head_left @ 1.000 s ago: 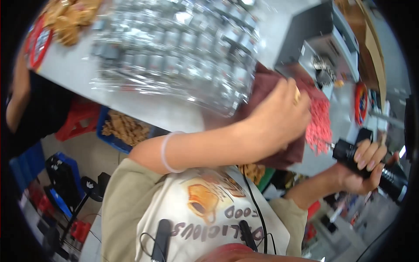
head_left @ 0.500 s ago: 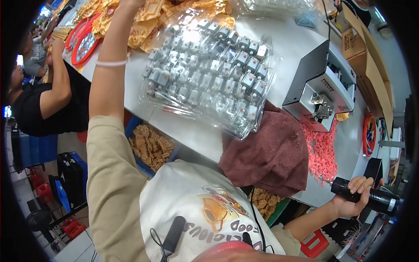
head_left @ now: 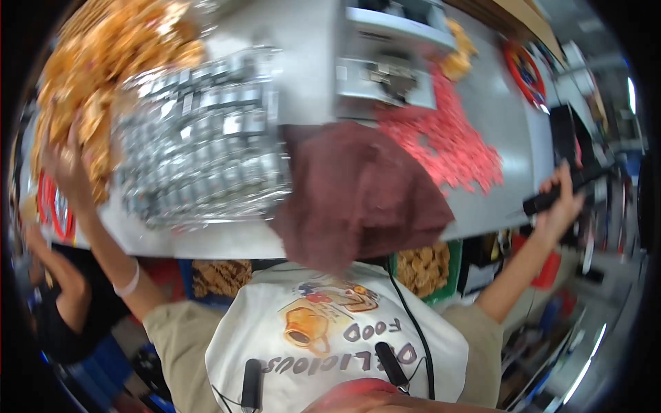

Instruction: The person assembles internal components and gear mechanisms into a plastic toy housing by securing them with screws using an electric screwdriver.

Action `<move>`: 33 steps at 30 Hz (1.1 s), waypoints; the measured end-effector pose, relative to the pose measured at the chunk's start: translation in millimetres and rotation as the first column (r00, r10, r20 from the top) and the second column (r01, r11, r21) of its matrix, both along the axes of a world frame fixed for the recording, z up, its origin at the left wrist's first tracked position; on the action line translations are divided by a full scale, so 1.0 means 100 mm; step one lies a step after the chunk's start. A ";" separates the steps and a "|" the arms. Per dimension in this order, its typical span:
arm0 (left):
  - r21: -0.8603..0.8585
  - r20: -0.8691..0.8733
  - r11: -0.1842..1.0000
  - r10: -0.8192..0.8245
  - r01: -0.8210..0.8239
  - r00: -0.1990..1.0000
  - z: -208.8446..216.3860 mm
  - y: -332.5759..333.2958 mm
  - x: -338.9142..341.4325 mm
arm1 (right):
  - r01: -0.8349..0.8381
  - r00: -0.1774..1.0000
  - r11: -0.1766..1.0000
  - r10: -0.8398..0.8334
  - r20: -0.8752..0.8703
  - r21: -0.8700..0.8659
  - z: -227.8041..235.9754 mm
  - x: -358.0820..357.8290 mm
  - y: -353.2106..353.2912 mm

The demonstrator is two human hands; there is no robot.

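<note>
At the far right, my right hand (head_left: 561, 206) is closed around a black powered screwdriver (head_left: 544, 199), held off the table with its front end toward the left. My left hand (head_left: 65, 165) is at the far left, against a heap of orange-yellow plastic parts (head_left: 127, 51). Motion blur smears its fingers, so whether it grips a piece does not show. Right of that hand lies a clear plastic tray (head_left: 206, 141) filled with rows of small grey motor-like parts. A dark maroon cloth (head_left: 361, 196) hangs over the table's front edge.
A metal machine (head_left: 389, 76) stands at the back, beside scattered pink rings (head_left: 444, 141). Below the edge sit a blue bin (head_left: 186, 275) and a green bin (head_left: 452, 265) holding tan parts. Red-rimmed trays are at both sides. A co-worker's arm (head_left: 58, 275) is at left.
The view has swung, so table items sit further left. My left arm, formerly stretched far forward, is now lower at the orange heap. My right hand still holds the screwdriver, raised higher in view.
</note>
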State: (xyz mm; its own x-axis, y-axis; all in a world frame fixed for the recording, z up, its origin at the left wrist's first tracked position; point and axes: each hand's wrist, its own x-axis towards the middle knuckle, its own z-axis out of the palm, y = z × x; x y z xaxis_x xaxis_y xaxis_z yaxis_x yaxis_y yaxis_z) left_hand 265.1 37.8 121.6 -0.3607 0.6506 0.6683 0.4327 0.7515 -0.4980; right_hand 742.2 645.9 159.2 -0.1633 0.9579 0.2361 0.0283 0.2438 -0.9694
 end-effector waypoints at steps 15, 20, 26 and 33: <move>0.596 0.417 0.714 -0.666 0.367 0.619 -1.08 1.71 3.04 | -0.209 0.625 0.967 0.018 0.781 0.145 -0.90 0.07 1.18; 0.655 0.373 0.687 -0.657 0.315 0.655 -1.17 1.86 3.03 | -0.495 0.555 0.868 0.288 0.781 0.032 -0.88 -0.01 1.41; 0.634 0.401 0.712 -0.636 0.301 0.659 -1.17 1.88 3.01 | -0.697 0.337 0.666 0.630 0.700 -0.264 -0.42 -0.48 1.96; 0.620 0.412 0.731 -0.613 0.286 0.675 -1.11 1.95 3.00 | -0.812 0.385 0.546 0.240 0.891 0.204 -0.98 -2.74 1.96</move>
State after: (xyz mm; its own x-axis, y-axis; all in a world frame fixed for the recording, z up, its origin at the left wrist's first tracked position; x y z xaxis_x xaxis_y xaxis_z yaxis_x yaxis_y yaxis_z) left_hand 565.5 233.2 10.2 -0.5121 0.4959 0.7013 0.8457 0.4339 0.3108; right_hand 468.6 841.7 60.9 -0.9445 0.2944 0.1460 0.2370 0.9180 -0.3179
